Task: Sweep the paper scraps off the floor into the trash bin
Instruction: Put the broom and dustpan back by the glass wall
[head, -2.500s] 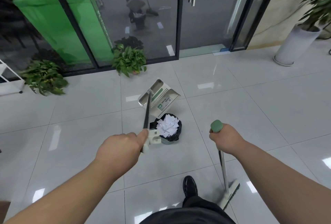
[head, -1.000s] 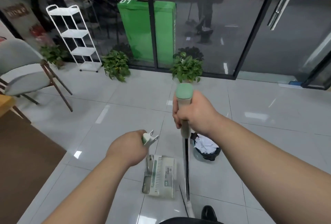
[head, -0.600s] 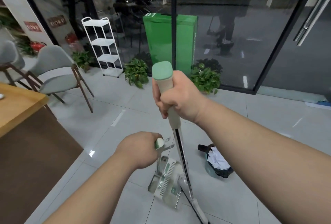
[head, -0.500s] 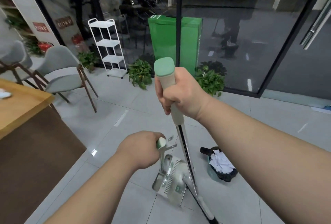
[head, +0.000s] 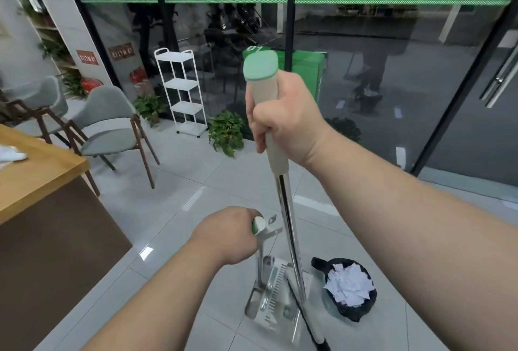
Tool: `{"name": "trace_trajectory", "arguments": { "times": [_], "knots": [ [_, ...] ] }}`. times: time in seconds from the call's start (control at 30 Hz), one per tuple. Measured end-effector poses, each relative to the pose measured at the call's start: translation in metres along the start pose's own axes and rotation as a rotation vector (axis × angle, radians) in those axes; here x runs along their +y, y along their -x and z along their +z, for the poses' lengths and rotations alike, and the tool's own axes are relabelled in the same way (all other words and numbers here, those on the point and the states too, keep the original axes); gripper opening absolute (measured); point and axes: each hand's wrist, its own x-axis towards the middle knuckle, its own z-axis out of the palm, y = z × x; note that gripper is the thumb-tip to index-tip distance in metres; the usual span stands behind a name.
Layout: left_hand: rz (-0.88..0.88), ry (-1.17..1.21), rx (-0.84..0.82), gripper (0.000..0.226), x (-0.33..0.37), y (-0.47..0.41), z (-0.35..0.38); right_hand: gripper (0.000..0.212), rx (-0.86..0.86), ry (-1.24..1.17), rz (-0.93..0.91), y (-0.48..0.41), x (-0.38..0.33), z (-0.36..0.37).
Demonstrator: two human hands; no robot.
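Observation:
My right hand (head: 283, 118) grips the beige, green-capped handle of the broom (head: 288, 210), whose metal shaft runs down to the floor beside the dustpan. My left hand (head: 227, 235) grips the top of the dustpan's upright handle. The grey dustpan (head: 274, 297) stands on the tiles below both hands. Just right of it sits the small trash bin (head: 361, 305) with a black liner, filled with white paper scraps (head: 349, 284). No loose scraps show on the visible floor.
A wooden table (head: 36, 163) and a brown mat lie at the left. Two grey chairs (head: 109, 129), a white shelf rack (head: 182, 90) and potted plants (head: 227, 132) stand along the glass wall ahead. Grey tiles stretch between them and me.
The view has turned left and risen. The dustpan was lowered from above the bin to the floor. My right hand brought the broom upright beside the dustpan.

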Motion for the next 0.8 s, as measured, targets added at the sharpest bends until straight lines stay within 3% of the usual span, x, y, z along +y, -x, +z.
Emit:
{"name": "trace_trajectory", "arguments": {
  "times": [0.33,0.8],
  "knots": [
    [-0.077,0.009,-0.009,0.018,0.038,-0.032,0.004,0.015,-0.019,-0.06,-0.067,-0.026,-0.015,-0.046],
    [-0.181,0.158,0.01,0.004,0.077,-0.077,0.009,0.01,0.057,-0.215,-0.063,-0.036,0.027,-0.077]
  ]
}}
